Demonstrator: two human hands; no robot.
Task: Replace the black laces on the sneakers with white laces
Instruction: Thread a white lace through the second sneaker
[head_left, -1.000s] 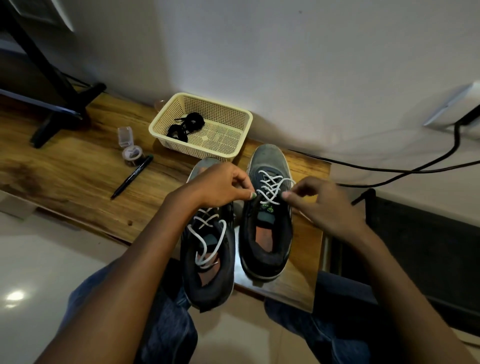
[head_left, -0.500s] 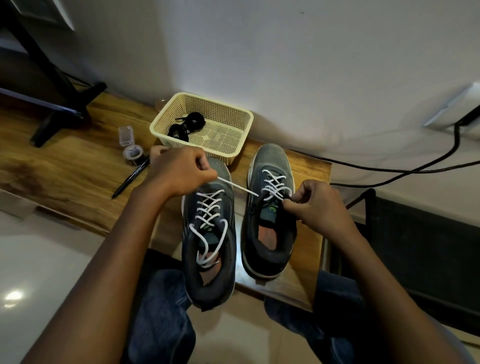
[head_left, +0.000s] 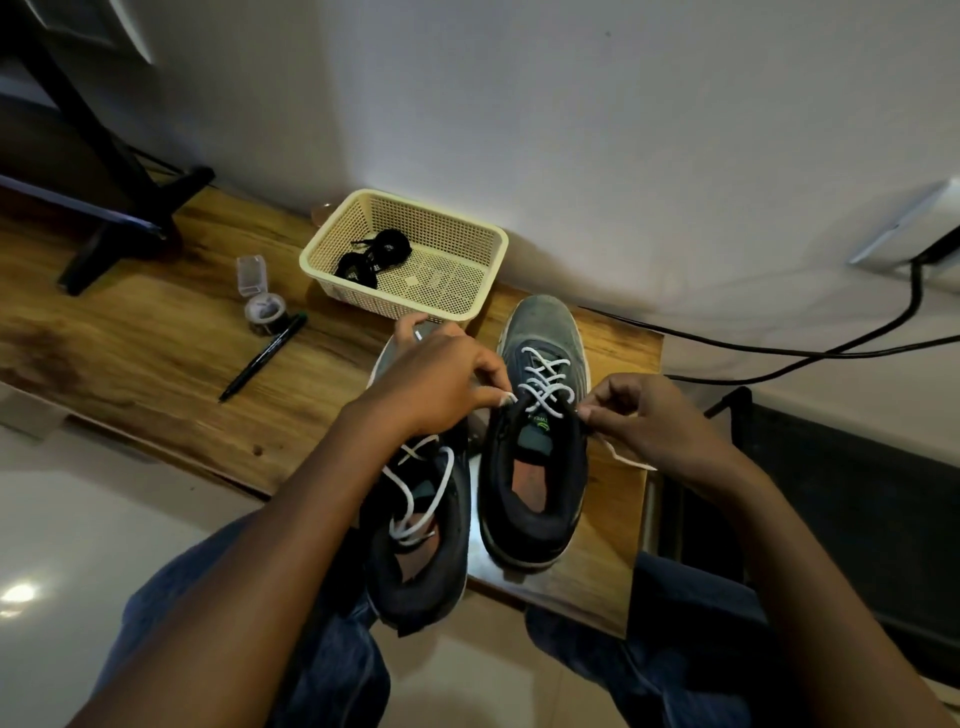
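L hand (head_left: 434, 376) & R hand (head_left: 641, 415) each pinch a white lace (head_left: 545, 384) end on R sneaker (head_left: 535, 457); black laces (head_left: 371, 257) in basket (head_left: 488, 275).

Two dark sneakers side by side, toes toward the wall, heels overhanging the table (head_left: 156, 353) edge. Right sneaker (head_left: 535, 447): grey toe, white lace (head_left: 545, 382) criss-crossed through its eyelets, one end trailing off its right side onto the table. Left sneaker (head_left: 421, 525): partly hidden, also white-laced, with loose loops (head_left: 415, 499) lying over its tongue and opening. Black laces (head_left: 371, 257) bunched in the left part of a cream basket (head_left: 488, 270) just behind the sneakers.
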